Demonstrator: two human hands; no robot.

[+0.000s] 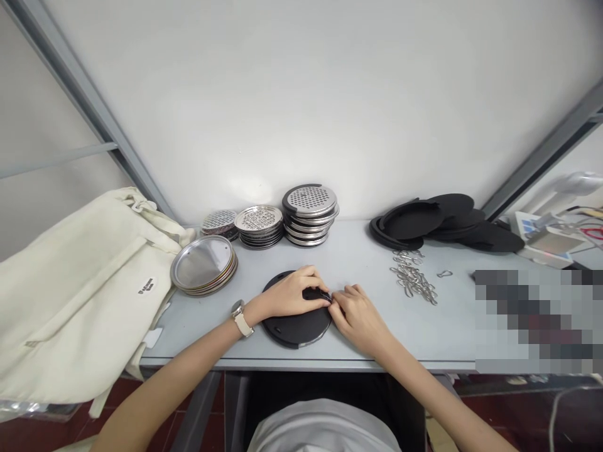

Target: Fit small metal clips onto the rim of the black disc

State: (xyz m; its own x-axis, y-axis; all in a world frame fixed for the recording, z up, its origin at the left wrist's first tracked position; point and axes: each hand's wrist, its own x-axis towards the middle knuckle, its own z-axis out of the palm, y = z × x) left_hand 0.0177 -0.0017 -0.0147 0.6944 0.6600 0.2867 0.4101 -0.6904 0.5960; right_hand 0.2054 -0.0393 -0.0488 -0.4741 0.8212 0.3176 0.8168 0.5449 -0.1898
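We seem to fit the rim of the disc [304, 328], left hand [298, 294] and right hand [358, 317] both curled, pinching it, which calls for steady pressure.

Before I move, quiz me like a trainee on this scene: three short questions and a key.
1. True or false: the watch is on the left wrist.
2. What lies just behind the small metal clips? a) cream bag b) black discs c) perforated plates
3. Fill in: the left hand and right hand meet at the edge of a round ____ piece.

Key: 1 true; 2 b; 3 black
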